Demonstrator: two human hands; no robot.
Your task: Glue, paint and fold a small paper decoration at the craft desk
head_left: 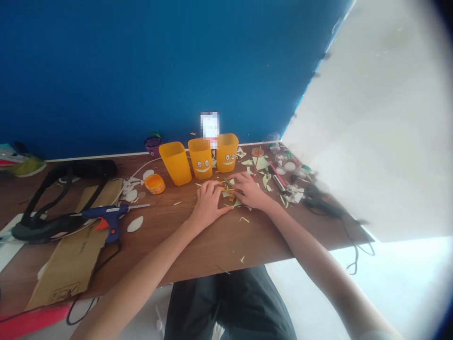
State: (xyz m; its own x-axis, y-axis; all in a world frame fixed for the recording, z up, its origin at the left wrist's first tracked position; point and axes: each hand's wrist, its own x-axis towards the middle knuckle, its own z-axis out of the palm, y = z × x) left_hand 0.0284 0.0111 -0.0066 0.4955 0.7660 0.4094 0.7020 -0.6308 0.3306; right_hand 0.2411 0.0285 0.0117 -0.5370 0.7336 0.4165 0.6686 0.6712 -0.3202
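My left hand (pixel 208 204) and my right hand (pixel 249 191) are near each other over the brown table, in front of three yellow cups. Between the hands are small yellow and dark items (pixel 228 190), too small to name; the fingers of both hands touch or hold them. The middle cup (pixel 200 159) and the right cup (pixel 227 153) carry eyes and a white smile. No face shows on the left cup (pixel 176 164), which tilts a little. Pale green paper scraps (pixel 261 163) lie around my right hand.
A blue glue gun (pixel 112 219) lies on the left, by a cardboard strip (pixel 72 259) and a black strap-like frame (pixel 67 189). An orange jar (pixel 155 184) is left of the cups. Markers (pixel 278 177), small lids and a black tool (pixel 320 202) with a cable are on the right.
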